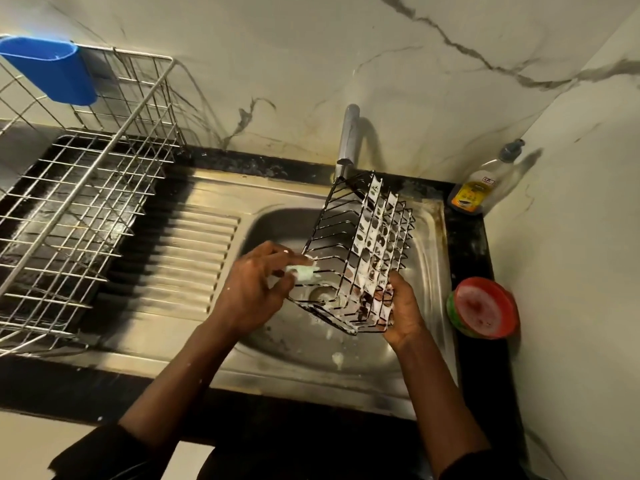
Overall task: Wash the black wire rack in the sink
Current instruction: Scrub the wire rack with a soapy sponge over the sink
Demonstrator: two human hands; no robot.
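The black wire rack [360, 247] is tilted on edge above the steel sink [429, 244], its wires coated in white soap film. My right hand [403, 306] grips the rack's lower right corner from below. A pale green sponge [301, 271] is pinched in my left hand [256, 289] and pressed against the rack's left side wires. The tap [348, 140] stands just behind the rack's top edge; no water stream is visible. Foam spots lie in the basin near the drain [320, 294].
A large silver wire dish drainer [79, 209] with a blue plastic cup [52, 69] sits on the left. The ribbed draining board [187, 258] lies between it and the basin. A dish soap bottle [479, 183] and a red-and-green tub [483, 308] stand on the right ledge.
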